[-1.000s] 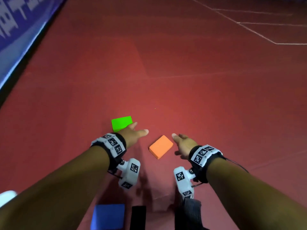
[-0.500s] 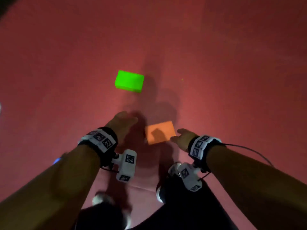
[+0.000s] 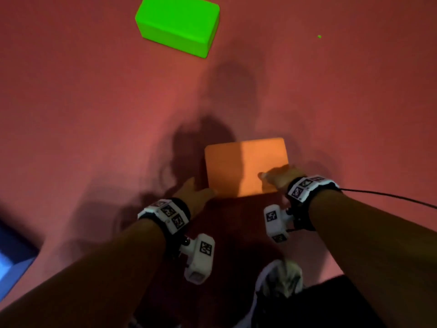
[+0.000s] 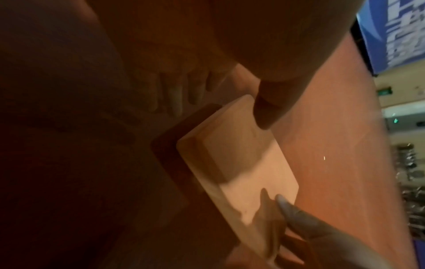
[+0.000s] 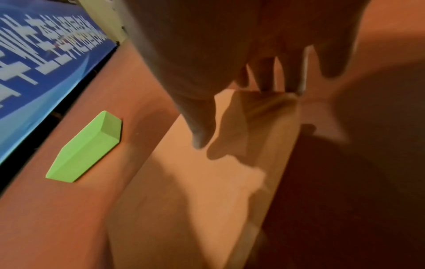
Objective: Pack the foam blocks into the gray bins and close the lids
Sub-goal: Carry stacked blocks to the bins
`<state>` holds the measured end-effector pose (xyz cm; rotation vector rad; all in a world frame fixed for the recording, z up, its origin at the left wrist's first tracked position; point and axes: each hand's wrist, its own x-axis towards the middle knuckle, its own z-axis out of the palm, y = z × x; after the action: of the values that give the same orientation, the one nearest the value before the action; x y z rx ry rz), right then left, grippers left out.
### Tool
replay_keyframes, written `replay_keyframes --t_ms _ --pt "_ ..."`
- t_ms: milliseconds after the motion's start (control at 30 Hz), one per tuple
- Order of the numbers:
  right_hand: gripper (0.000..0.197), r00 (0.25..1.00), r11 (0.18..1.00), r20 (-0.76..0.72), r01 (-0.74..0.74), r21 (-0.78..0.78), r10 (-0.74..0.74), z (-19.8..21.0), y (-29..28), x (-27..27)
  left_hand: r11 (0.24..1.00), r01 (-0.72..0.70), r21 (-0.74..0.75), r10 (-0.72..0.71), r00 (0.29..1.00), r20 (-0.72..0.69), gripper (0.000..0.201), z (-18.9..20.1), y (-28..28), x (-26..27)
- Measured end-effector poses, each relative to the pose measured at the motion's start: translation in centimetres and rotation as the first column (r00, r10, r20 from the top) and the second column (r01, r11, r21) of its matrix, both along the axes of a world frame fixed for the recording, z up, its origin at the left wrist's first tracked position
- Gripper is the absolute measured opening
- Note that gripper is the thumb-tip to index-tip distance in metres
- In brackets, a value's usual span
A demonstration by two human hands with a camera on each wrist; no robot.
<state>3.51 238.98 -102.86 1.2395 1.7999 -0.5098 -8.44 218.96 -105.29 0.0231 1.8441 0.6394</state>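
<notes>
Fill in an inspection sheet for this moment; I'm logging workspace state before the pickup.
Surface: red floor, shadowed near the person.
Job's things: orange foam block lying flat; green foam block farther off, untouched; gray bins not seen.
Clutter: blue object at left edge, unclear.
Hands: left hand and right hand at the orange block's near corners, grip unclear.
Cables: black cable from right wrist.
Surroundings: blue banner.

Orange foam block [image 3: 246, 166] flat on the red floor [image 3: 94, 114], green foam block [image 3: 177, 26] well beyond it.
</notes>
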Motion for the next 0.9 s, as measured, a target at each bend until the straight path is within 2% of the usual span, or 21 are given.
replay_keyframes --t_ms 67,100,133,200,267,300,400,433,467,533,600,667,700,733,767,833,867,900 --pt "0.062 0.996 0.999 -0.079 0.040 -0.017 -0.042 -3.1 1.2 -1.7 0.995 -0.006 0.104 0.002 0.999 0.039 0.057 -2.2 1.4 -0.9" --pt "0.061 0.993 0.999 -0.114 0.037 -0.011 -0.038 -3.0 1.0 -2.4 0.993 -0.030 0.115 0.022 0.997 0.076 0.052 -2.5 1.7 -1.4" --pt "0.064 0.993 0.999 -0.108 0.044 0.021 -0.042 -2.3 0.4 -3.3 0.989 -0.098 0.112 0.085 0.990 0.111 0.048 -1.7 1.1 -2.0" --pt "0.080 0.953 0.974 -0.228 0.219 0.064 -0.200 0.4 -1.6 -4.8 0.967 -0.249 0.053 0.240 0.961 0.135 0.050 -0.7 -0.8 -3.5" --pt "0.085 0.913 0.963 -0.326 0.269 0.028 -0.246 3.2 -4.2 -6.9 0.920 -0.391 0.012 0.386 0.913 0.135 0.041 2.2 -4.4 -6.0" --pt "0.084 0.899 0.966 -0.362 0.258 -0.018 -0.247 4.7 -5.7 -8.5 0.899 -0.438 0.000 0.436 0.894 0.097 0.044 3.4 -6.8 -7.5" --pt "0.077 0.828 0.974 -0.514 0.185 -0.127 -0.224 5.8 -10.1 -14.3 0.877 -0.479 -0.018 0.477 0.876 -0.065 0.076 6.1 -12.9 -12.1" --pt "0.079 0.812 0.979 -0.551 0.130 -0.156 -0.195 6.2 -11.8 -16.7 0.852 -0.524 -0.008 0.519 0.846 -0.122 0.076 7.3 -14.8 -13.5" --pt "0.083 0.796 0.981 -0.581 0.086 -0.172 -0.172 6.5 -13.2 -18.6 0.816 -0.577 0.028 0.573 0.802 -0.170 0.074 8.2 -16.1 -14.6" --pt "0.086 0.774 0.979 -0.626 -0.043 -0.200 -0.094 7.2 -18.7 -24.1 0.666 -0.741 0.084 0.729 0.624 -0.281 0.077 10.4 -21.6 -17.1" --pt "0.085 0.750 0.970 -0.661 -0.133 -0.205 -0.037 7.7 -24.3 -28.1 0.554 -0.829 0.074 0.790 0.495 -0.361 0.083 10.9 -26.7 -18.4" --pt "0.097 0.747 0.947 -0.662 -0.255 -0.194 0.065 8.2 -30.9 -31.5 0.407 -0.910 0.085 0.858 0.349 -0.376 0.083 11.1 -32.2 -18.8" --pt "0.107 0.747 0.929 -0.651 -0.325 -0.179 0.136 8.1 -33.9 -33.0 0.305 -0.948 0.089 0.898 0.255 -0.358 0.086 10.5 -34.7 -19.0" --pt "0.115 0.745 0.898 -0.627 -0.409 -0.164 0.225 8.0 -37.0 -34.4 0.216 -0.971 0.098 0.918 0.168 -0.358 0.088 10.1 -37.0 -19.1" --pt "0.120 0.740 0.868 -0.594 -0.478 -0.135 0.315 8.0 -39.2 -35.3 0.167 -0.981 0.096 0.917 0.119 -0.382 0.089 9.5 -38.6 -19.2" --pt "0.129 0.664 0.750 -0.532 -0.657 -0.081 0.525 6.1 -46.3 -38.5 0.002 -0.996 0.087 0.906 -0.036 -0.422 0.087 7.2 -43.9 -19.8" --pt "0.135 0.628 0.693 -0.495 -0.717 -0.070 0.600 5.4 -48.8 -39.6 -0.058 -0.995 0.084 0.904 -0.088 -0.419 0.087 6.2 -45.5 -19.9" --pt "0.142 0.598 0.647 -0.455 -0.760 -0.059 0.660 4.2 -50.8 -40.3 -0.093 -0.994 0.057 0.902 -0.109 -0.417 0.090 4.7 -46.7 -19.8"
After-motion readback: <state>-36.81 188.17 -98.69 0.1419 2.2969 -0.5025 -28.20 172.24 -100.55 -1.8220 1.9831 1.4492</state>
